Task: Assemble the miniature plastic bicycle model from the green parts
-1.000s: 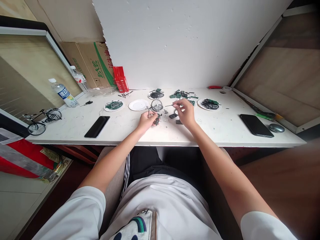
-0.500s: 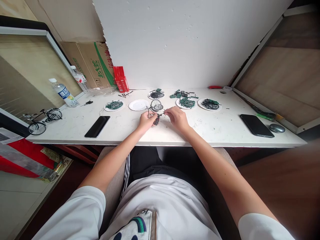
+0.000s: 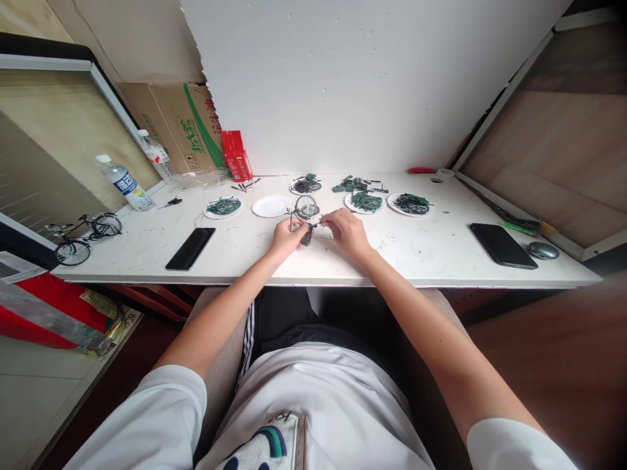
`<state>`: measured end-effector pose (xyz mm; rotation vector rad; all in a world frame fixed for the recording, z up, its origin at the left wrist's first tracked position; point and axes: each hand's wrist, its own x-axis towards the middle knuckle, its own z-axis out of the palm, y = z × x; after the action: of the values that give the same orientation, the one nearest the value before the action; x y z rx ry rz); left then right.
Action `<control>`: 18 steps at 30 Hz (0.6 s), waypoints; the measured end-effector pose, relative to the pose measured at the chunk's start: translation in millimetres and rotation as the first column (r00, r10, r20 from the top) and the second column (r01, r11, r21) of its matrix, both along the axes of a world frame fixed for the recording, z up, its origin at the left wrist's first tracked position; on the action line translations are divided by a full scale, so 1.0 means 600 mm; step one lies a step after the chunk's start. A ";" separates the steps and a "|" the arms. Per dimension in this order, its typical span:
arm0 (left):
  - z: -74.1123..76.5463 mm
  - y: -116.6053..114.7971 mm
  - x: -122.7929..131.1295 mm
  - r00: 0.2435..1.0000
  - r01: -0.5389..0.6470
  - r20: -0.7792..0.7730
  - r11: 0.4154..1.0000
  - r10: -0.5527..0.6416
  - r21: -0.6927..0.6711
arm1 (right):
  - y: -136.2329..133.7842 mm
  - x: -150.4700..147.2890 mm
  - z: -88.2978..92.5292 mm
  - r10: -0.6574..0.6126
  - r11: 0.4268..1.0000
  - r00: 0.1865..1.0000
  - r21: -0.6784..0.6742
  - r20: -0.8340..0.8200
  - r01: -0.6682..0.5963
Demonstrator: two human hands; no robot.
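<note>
Fingers of the left hand (image 3: 285, 239): closed round a small model bicycle (image 3: 307, 207), wheel end toward the worktop's (image 3: 406, 251) back edge.
Fingers of the right hand (image 3: 349, 230): pinching a slim dark piece (image 3: 317, 223) (too small to identify), tip near the bicycle.
Model bicycle: about midway along the worktop.
Left front corner: black bicycle (image 3: 89, 236), standing.

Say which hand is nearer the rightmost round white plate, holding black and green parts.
Right. The right hand is left of the round white plate, closer to the camera; the left hand is farther left.
</note>
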<state>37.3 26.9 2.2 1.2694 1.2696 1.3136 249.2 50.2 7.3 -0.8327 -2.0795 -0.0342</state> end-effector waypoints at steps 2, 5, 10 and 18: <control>0.000 -0.001 0.000 1.000 0.002 -0.003 1.000 -0.002 0.006 | -0.001 -0.001 0.001 -0.003 1.000 1.000 0.021 0.016 0.003; 0.001 -0.002 0.001 1.000 0.003 -0.006 0.999 -0.003 0.032 | 0.000 0.000 0.000 -0.011 0.998 0.999 0.068 0.044 0.008; -0.004 -0.004 -0.001 0.998 -0.028 -0.047 0.991 0.035 0.130 | 0.004 0.005 -0.007 0.005 0.983 0.994 0.183 0.106 -0.024; -0.012 -0.003 -0.001 0.989 -0.068 -0.105 0.959 0.101 0.275 | -0.011 0.000 0.008 -0.093 0.976 0.978 0.212 0.188 0.052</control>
<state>37.0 25.3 -5.3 1.5165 1.2680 1.5337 249.2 43.5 11.9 -0.8030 -2.1830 -0.3806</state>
